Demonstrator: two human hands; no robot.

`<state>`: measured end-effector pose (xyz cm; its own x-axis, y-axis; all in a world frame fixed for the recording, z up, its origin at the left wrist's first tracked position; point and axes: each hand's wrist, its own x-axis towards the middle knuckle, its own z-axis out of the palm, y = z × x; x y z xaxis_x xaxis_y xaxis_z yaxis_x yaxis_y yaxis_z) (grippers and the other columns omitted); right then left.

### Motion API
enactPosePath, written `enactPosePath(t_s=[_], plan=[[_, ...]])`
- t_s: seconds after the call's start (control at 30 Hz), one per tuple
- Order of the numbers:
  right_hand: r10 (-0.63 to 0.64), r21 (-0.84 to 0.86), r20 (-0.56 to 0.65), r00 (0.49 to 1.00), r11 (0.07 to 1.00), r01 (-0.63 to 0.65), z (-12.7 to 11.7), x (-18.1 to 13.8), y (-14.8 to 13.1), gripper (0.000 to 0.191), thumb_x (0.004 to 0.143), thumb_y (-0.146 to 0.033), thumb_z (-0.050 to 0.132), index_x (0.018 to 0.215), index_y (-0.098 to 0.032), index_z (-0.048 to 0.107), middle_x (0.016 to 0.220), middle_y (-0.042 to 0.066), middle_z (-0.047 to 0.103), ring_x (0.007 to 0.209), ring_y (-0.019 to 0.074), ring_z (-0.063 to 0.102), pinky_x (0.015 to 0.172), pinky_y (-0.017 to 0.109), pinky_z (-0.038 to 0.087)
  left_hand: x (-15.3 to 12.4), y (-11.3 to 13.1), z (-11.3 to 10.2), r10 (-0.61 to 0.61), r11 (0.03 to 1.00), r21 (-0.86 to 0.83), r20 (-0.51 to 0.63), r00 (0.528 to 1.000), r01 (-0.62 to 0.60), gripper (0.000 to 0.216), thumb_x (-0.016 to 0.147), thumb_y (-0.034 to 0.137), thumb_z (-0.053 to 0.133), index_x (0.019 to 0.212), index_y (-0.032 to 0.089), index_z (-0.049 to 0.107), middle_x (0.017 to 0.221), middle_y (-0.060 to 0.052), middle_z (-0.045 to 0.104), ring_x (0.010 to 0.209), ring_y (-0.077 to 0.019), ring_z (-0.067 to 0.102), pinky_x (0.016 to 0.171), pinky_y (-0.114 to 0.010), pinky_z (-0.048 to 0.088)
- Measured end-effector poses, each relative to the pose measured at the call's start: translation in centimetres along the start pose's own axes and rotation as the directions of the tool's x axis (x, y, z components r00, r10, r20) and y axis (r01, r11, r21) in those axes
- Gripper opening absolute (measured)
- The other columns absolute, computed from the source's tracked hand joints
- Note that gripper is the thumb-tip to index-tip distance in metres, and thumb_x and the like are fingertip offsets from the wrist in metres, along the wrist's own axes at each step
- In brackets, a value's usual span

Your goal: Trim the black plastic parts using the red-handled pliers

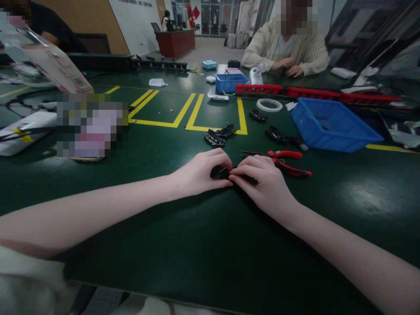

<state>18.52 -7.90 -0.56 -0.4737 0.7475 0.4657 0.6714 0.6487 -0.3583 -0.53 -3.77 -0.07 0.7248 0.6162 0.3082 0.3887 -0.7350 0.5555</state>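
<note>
Beyond the right hand [262, 177] I see a white ring-shaped roll [269, 105], with a large blue bin [344, 142] farther out to its right. Past both I make out a red strip [315, 93] and a seated person in a striped shirt [259, 53]. Well beyond the left hand [205, 173] I see yellow tape lines [154, 123]; off to its left, a tilted bottle [57, 63].

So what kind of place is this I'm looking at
Probably a shared assembly or repair workspace, perhaps in an office: red-handled pliers and small black parts lie on a green table marked with yellow lines, and a reddish-brown desk stands behind.
</note>
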Motion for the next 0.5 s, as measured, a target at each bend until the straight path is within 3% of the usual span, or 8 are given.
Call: enactPosePath(t_s=[0.17,0.33,0.5], plan=[[-0.058,-0.138,-0.022,0.998,0.989,0.055,-1.9,-0.9,0.7,0.016,0.087,-0.025,0.055,0.099,-0.021,0.065,0.091,0.006,0.065,0.088,0.0214,0.058,0.081,0.041,0.043,-0.3,0.4,-0.3,-0.012,0.999,0.032,0.040,0.999,0.011,0.021,0.082,0.031,0.062,0.096,0.016,0.059,0.100,-0.005,0.058,0.090,-0.0172,0.057,0.077,-0.030,0.049],[-0.069,-0.379,-0.035,0.997,0.924,0.051,-4.6,-1.4,4.7,0.027,0.085,-0.030,0.056,0.107,-0.018,0.063,0.099,0.013,0.063,0.093,0.0298,0.056,0.076,0.047,0.043,-0.6,0.7,-0.7,-0.019,0.999,0.028,0.072,0.997,0.017,0.013,0.088,0.024,0.053,0.088,0.015,0.062,0.105,-0.005,0.057,0.088,-0.0155,0.058,0.077,-0.029,0.049],[0.037,-0.359,0.062,0.997,0.933,-0.013,-5.2,-2.2,8.1,0.043,0.083,-0.044,0.056,0.115,-0.014,0.059,0.108,0.016,0.060,0.099,0.0313,0.055,0.079,0.049,0.047,-0.6,0.4,-0.8,-0.015,1.000,-0.008,0.069,0.997,0.016,0.014,0.089,0.022,0.052,0.088,0.014,0.063,0.102,-0.006,0.058,0.087,-0.0150,0.058,0.076,-0.028,0.049]])
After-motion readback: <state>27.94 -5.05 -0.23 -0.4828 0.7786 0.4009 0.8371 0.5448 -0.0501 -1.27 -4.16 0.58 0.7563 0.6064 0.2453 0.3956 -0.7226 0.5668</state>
